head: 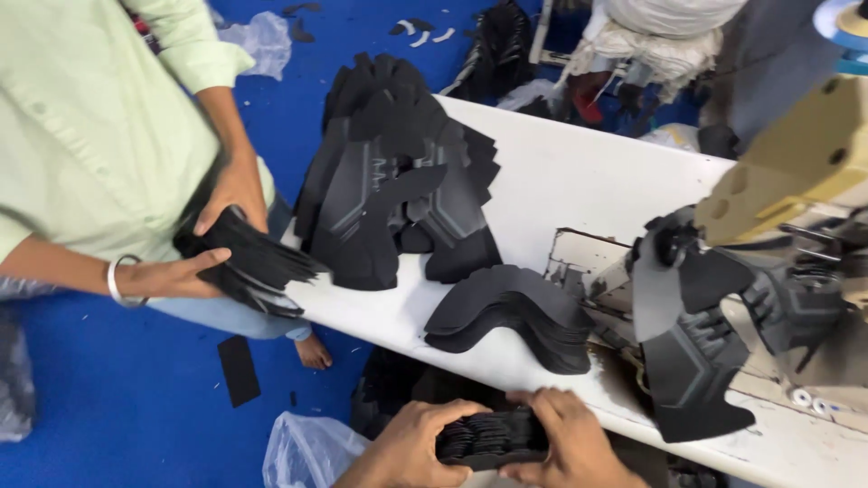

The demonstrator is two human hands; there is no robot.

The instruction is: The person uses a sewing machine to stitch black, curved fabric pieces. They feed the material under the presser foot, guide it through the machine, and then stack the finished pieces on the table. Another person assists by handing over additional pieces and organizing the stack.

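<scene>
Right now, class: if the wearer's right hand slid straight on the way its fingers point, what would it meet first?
The right hand points left, so it would first press into the small stack of black pieces that it grips, then the left hand on the stack's other side.

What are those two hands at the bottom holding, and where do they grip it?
A small stack of black cut fabric pieces: the left hand clasps its left end, the right hand its right end.
</scene>
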